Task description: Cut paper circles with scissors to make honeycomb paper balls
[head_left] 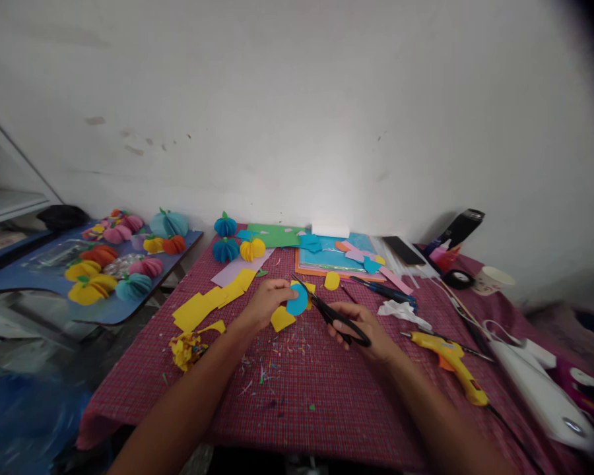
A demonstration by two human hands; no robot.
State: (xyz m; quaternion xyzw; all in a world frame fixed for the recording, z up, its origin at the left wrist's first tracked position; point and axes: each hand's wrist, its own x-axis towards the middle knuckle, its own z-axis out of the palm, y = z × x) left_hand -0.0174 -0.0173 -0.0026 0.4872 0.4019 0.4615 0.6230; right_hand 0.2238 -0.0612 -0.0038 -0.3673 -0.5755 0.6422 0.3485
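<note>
My left hand (pixel 266 300) pinches a small blue paper circle (pixel 297 301) with yellow paper behind it. My right hand (pixel 361 328) grips black scissors (pixel 331 311), whose open blades point up-left and meet the edge of the blue circle. Both hands hover just over the red checked tablecloth (pixel 301 389). A yellow cut piece (pixel 282 319) lies right below the circle. Small paper scraps litter the cloth near my wrists.
Yellow paper sheets (pixel 202 305) and a crumpled yellow scrap (pixel 185 348) lie left. Paper ball ornaments (pixel 237 247) and coloured sheets (pixel 327 254) sit at the back. A yellow glue gun (pixel 453 359), white power strip (pixel 539 389), tape roll (pixel 458 278) and cup (pixel 492 280) are right. A blue side table (pixel 119 310) holds several paper ornaments.
</note>
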